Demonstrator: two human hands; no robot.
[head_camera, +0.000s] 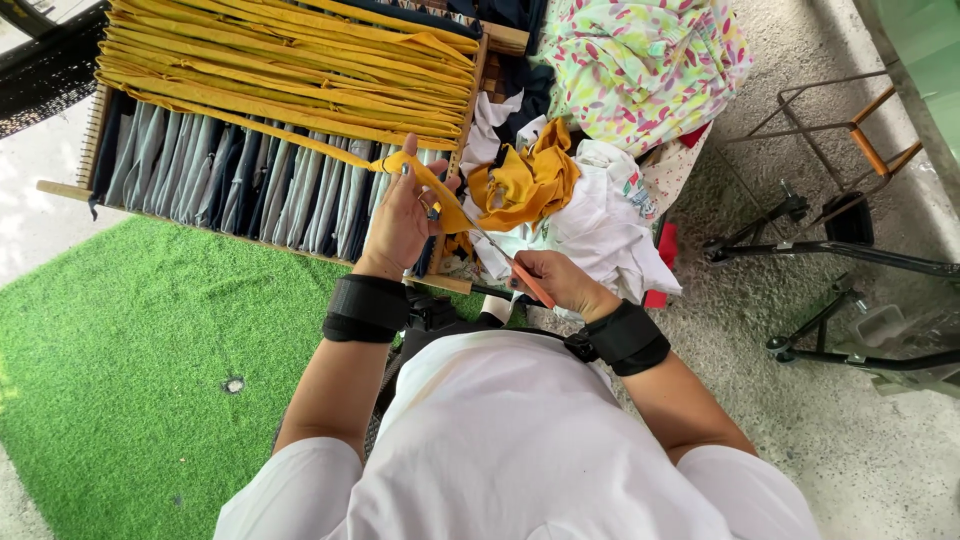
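loom frame: one wooden frame (262, 243) on green turf (120, 350), yellow strips woven over grey-navy ones
cloth pile: one heap (600, 210), white, yellow, floral
left hand: (400, 215) fingers pinch yellow strip (425, 180) at frame edge
right hand: (560, 282) fingers closed on one orange-handled scissors (520, 272)
wristbands: two, black
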